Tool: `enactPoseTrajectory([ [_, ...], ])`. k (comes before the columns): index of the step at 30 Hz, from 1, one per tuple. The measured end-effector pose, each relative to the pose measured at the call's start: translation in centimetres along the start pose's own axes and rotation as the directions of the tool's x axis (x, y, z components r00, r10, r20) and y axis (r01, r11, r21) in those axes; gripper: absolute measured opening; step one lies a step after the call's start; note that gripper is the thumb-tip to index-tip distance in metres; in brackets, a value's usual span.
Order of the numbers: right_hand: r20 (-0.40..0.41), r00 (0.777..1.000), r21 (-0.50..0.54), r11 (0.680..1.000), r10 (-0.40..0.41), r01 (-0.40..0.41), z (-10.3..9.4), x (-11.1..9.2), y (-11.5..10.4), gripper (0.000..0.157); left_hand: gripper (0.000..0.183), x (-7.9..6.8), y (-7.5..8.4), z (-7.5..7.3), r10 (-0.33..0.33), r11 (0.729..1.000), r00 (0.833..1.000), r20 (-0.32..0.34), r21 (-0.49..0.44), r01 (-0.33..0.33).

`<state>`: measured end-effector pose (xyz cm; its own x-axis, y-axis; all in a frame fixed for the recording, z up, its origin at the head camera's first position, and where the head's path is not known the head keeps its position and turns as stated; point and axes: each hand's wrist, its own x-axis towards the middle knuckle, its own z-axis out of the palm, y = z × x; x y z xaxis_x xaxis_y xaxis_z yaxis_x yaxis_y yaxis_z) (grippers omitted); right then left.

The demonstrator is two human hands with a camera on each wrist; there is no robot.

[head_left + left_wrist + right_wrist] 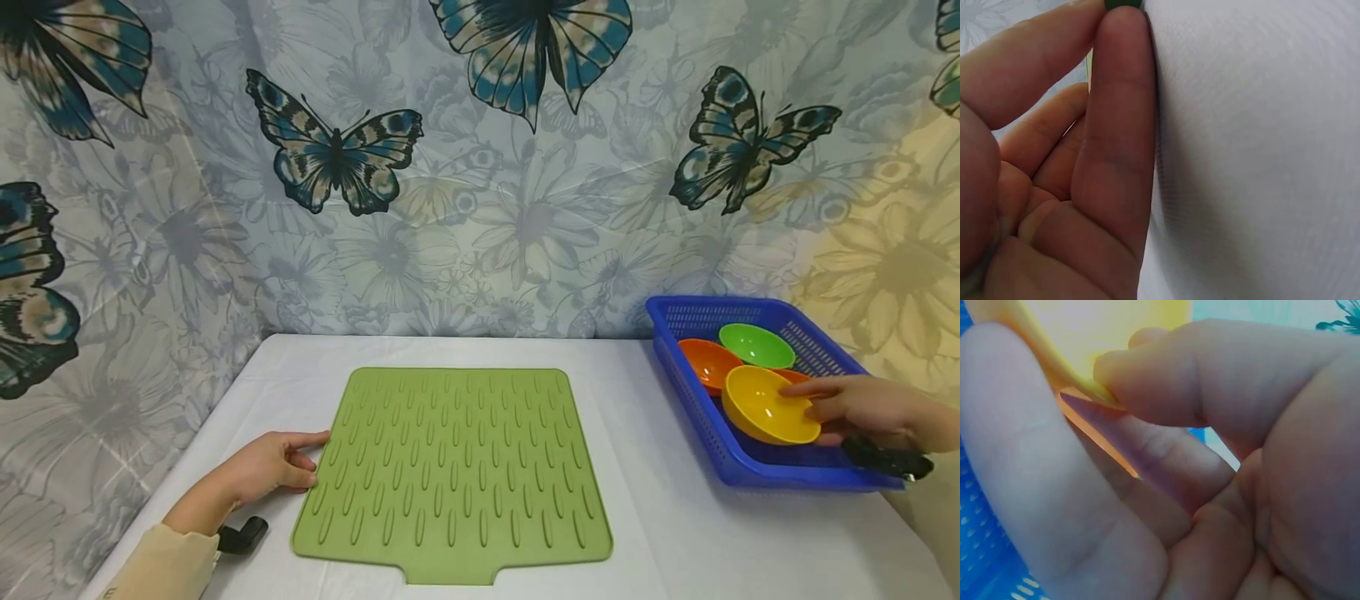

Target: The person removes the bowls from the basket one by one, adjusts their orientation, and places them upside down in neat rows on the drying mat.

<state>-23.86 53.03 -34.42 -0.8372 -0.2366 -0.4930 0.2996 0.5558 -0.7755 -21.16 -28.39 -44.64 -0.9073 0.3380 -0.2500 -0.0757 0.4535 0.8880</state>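
Observation:
A light green mat with raised oval ridges lies flat on the white table. At its left edge my left hand touches the rim, index finger stretched forward and thumb nearer me; the left wrist view shows a sliver of green at the fingertips. My right hand grips a yellow bowl by its right rim, thumb on the inside. The bowl is tilted, within the blue basket's outline. Up close, the yellow rim sits between thumb and fingers.
Inside the basket are an orange bowl, a green bowl and another orange piece, mostly hidden behind the yellow bowl. White cloth covers the table between mat and basket. A butterfly-patterned curtain hangs behind. Each wrist carries a black device.

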Motion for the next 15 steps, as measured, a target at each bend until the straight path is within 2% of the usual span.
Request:
enactPoseTrajectory([
  [5, -0.041, 0.999, 0.04, 0.999, 0.002, 0.0, 0.2, -0.2, -0.3, 0.039, 0.079, 0.0, 0.0, 0.0, 0.002, 1.0, 1.0, 0.008, -0.005, -0.002],
  [12, -0.153, 0.988, 0.103, 0.995, 0.021, -0.005, 0.9, -0.5, -1.5, 0.036, 0.079, -0.1, 0.2, -0.1, -0.004, 1.0, 1.0, 0.003, -0.003, 0.004],
  [15, -0.172, 0.985, 0.117, 0.993, 0.032, -0.012, 1.0, -0.7, -2.1, 0.034, 0.079, -0.2, 0.2, 0.0, -0.005, 1.0, 1.0, -0.001, 0.003, 0.005],
])
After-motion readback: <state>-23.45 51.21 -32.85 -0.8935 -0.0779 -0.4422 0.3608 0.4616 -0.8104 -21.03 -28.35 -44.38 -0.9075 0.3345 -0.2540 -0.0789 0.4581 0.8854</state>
